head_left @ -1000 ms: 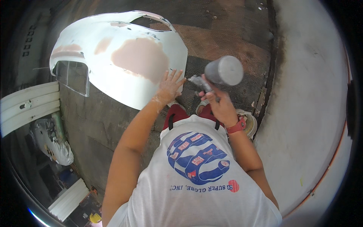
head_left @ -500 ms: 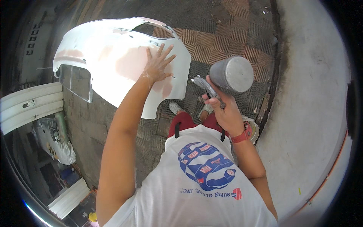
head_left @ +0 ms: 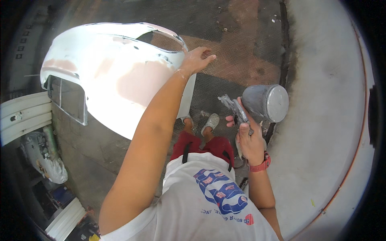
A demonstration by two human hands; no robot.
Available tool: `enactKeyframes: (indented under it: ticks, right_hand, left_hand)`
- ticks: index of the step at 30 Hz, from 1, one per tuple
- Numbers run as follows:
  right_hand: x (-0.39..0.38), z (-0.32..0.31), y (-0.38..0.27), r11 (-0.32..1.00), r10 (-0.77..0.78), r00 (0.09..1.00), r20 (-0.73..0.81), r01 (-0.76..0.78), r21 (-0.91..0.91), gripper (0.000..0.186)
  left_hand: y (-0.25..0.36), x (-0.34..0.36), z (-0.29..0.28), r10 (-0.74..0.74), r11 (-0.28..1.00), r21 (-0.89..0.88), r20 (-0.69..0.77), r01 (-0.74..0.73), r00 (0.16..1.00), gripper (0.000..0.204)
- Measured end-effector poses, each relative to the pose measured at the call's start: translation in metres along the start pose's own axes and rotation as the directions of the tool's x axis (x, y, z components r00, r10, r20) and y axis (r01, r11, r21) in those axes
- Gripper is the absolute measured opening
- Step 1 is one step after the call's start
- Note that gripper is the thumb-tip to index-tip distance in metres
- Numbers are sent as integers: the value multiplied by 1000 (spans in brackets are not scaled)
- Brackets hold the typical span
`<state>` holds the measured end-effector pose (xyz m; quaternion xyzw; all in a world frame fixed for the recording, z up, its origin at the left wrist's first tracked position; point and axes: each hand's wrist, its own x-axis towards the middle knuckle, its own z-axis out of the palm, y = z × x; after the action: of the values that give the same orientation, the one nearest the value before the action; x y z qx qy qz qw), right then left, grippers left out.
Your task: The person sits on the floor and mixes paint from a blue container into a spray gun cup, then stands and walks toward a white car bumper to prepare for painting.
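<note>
My left hand [head_left: 198, 60] is stretched out over the right edge of a large white car body panel [head_left: 100, 82], which looks like a bumper. Its fingers bend loosely with the thumb apart, and nothing shows in them. Whether it touches the panel I cannot tell. Pinkish sanded patches and small dark marks show on the panel's white surface. On the right, my right hand [head_left: 252, 148] is closed around a spray gun [head_left: 235, 107] with a grey, stained body. The gun's round grey cup [head_left: 265, 102] sits beyond the fingers, tilted toward the right.
A dark textured mat [head_left: 241, 52] covers the floor beyond my clogs [head_left: 210, 122]. A pale wall or slab [head_left: 321, 100] runs along the right, with an orange line on it. White ribbed panels [head_left: 26, 116] and a silvery covered object [head_left: 44, 156] are at the left.
My left hand has slid off the panel's patched face toward its right edge, its spread fingers now bent. The spray gun in my right hand appears lower and farther right; the whole view has shifted.
</note>
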<state>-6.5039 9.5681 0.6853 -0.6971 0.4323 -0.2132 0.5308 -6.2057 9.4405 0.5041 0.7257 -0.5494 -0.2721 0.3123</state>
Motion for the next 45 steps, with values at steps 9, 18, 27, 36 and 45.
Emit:
enactKeyframes:
  ticks: [9,18,27,36,45]
  right_hand:
    - [45,34,-40,998,46,995,-83,-49,-32,95]
    - [143,23,-42,999,-12,995,103,16,-34,92]
    - [227,17,-45,995,-91,924,372,101,-6,88]
    - [250,3,-30,994,-78,881,467,106,-33,90]
    - [253,9,-23,994,-78,862,501,104,-26,86]
  left_hand:
    - [-16,40,8,-187,821,-561,-83,109,979,57]
    - [-14,68,22,-405,617,-786,-279,35,871,44]
    - [-6,76,-35,-458,633,-770,-454,-79,764,41]
    - [-30,85,-93,-492,719,-693,-560,-52,667,42]
    - [-40,80,-46,-471,629,-773,-469,-89,747,45]
